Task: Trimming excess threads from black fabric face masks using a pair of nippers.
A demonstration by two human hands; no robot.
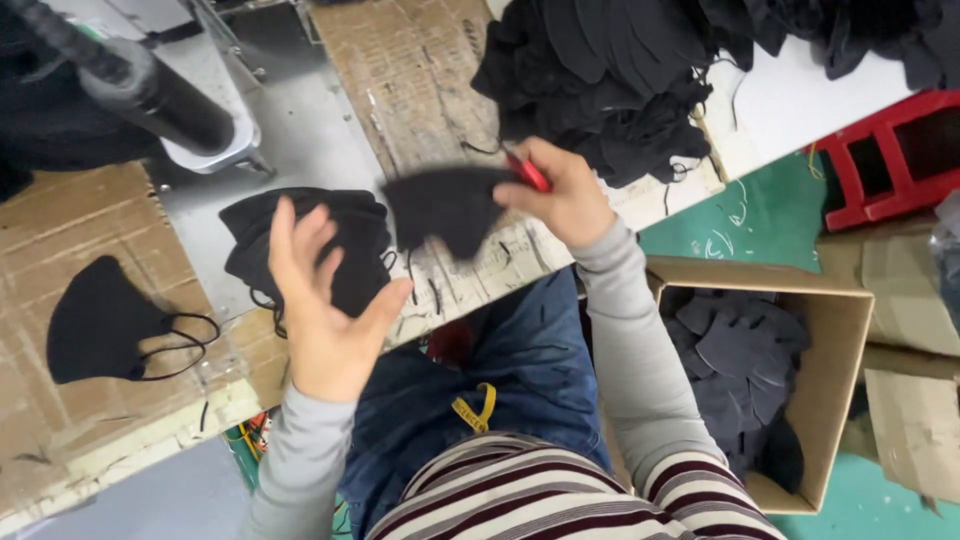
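My right hand (pixel 562 190) grips a small red-handled tool (pixel 527 172) and also holds a black fabric mask (pixel 447 208), blurred, hanging over the table edge. My left hand (pixel 320 300) is raised palm up with the fingers spread and nothing in it, just in front of a stack of black masks (pixel 345 235) on the table. A single black mask with ear loops (pixel 100 320) lies flat at the left on cardboard. A big heap of black masks (pixel 610 80) sits at the far right of the table.
A cardboard box (pixel 830 330) with dark fabric pieces stands on the green floor at my right. A red stool (pixel 890 150) is beyond it. A machine with a dark roller (pixel 150 90) stands at the back left. Cardboard sheets cover the table.
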